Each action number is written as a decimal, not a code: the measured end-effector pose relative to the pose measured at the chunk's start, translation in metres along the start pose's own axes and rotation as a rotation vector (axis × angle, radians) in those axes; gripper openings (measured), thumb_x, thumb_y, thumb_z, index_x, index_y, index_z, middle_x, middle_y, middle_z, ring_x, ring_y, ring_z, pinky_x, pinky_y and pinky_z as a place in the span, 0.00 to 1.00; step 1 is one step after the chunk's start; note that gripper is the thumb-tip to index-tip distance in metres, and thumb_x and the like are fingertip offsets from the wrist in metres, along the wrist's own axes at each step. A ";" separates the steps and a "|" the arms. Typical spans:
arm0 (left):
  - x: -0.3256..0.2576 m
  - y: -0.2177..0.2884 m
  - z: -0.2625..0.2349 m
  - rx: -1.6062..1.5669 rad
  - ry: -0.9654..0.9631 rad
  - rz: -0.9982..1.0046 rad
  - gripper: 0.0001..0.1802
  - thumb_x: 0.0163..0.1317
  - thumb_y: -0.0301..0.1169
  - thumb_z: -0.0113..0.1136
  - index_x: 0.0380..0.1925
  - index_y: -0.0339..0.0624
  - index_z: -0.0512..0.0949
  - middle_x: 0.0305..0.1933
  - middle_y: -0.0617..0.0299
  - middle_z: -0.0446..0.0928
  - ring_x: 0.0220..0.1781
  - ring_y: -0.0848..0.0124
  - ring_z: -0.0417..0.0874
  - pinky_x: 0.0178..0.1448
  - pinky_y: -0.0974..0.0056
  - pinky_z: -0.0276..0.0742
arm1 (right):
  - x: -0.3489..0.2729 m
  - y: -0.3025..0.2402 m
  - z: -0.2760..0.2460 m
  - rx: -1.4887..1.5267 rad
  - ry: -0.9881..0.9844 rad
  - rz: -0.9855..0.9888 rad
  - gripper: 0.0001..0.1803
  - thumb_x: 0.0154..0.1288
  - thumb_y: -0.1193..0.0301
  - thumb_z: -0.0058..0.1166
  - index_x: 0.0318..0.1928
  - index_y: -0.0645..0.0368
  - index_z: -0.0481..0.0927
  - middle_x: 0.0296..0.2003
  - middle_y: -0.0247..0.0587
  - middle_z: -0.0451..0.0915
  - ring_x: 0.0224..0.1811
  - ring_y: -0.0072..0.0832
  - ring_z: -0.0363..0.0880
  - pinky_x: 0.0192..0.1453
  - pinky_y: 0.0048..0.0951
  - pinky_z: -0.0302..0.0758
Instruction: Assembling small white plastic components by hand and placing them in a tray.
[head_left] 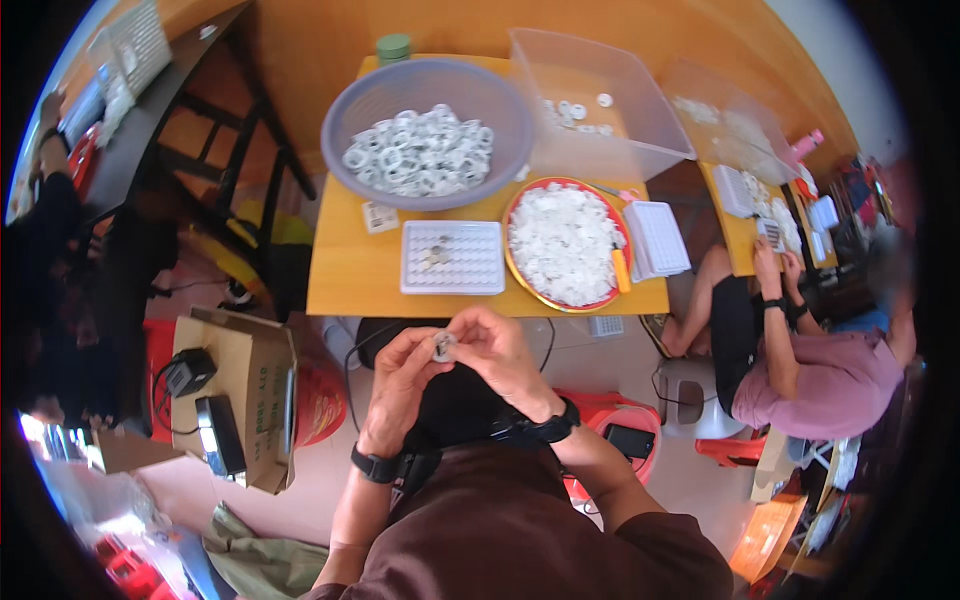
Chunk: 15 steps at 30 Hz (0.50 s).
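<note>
Over my lap, in front of the table edge, my left hand [405, 362] and my right hand [490, 352] pinch one small round white plastic part [444, 346] between their fingertips. Its centre looks dark; finer detail is too small to make out. Just beyond my hands, a white gridded tray [452, 282] lies on the table with a few small metallic pieces [437, 252] on it. To its right stands a red round plate [512, 262] heaped with small white plastic pieces [562, 243]. A grey-purple basin [338, 120] behind holds many round white parts [420, 150].
A clear plastic bin [600, 75] with a few round parts stands at the back right. Stacked white trays [656, 240] sit beside the plate, where a yellow-handled tool [621, 270] rests. An open cardboard box [265, 400] is at my left. Another person [815, 375] works at the right.
</note>
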<state>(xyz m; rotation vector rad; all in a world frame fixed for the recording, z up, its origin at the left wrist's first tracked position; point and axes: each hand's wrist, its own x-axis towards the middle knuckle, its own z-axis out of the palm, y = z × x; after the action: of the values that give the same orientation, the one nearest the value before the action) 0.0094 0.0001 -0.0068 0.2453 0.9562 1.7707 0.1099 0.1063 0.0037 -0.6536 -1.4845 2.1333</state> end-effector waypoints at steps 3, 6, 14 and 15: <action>-0.002 -0.003 -0.006 0.111 0.039 0.036 0.10 0.64 0.29 0.52 0.41 0.36 0.75 0.40 0.60 0.78 0.39 0.75 0.79 0.44 0.71 0.77 | 0.003 0.010 0.001 -0.020 0.018 0.011 0.09 0.55 0.81 0.57 0.36 0.64 0.73 0.28 0.32 0.74 0.30 0.15 0.73 0.33 0.16 0.72; 0.000 -0.003 -0.007 0.095 0.041 0.044 0.09 0.64 0.29 0.52 0.41 0.36 0.75 0.40 0.60 0.78 0.39 0.75 0.79 0.44 0.71 0.77 | 0.002 0.020 0.004 -0.065 0.088 -0.050 0.09 0.56 0.80 0.56 0.38 0.64 0.72 0.28 0.32 0.74 0.28 0.16 0.71 0.32 0.16 0.72; 0.012 -0.008 -0.002 -0.019 0.014 -0.012 0.10 0.65 0.30 0.49 0.41 0.35 0.75 0.39 0.59 0.78 0.38 0.73 0.80 0.44 0.70 0.78 | 0.006 0.007 -0.005 -0.441 0.250 -0.254 0.07 0.61 0.77 0.51 0.41 0.63 0.73 0.29 0.33 0.72 0.30 0.16 0.71 0.32 0.17 0.69; 0.012 -0.008 -0.002 -0.009 0.024 -0.011 0.10 0.66 0.30 0.49 0.41 0.35 0.75 0.39 0.58 0.78 0.38 0.72 0.80 0.43 0.70 0.78 | 0.009 0.001 -0.014 -0.556 0.297 -0.332 0.07 0.62 0.76 0.50 0.40 0.62 0.74 0.29 0.33 0.73 0.30 0.17 0.71 0.32 0.18 0.69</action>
<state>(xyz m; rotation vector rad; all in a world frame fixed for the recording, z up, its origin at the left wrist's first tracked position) 0.0085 0.0104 -0.0168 0.2135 0.9647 1.7707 0.1114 0.1216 -0.0025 -0.8007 -1.8657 1.3127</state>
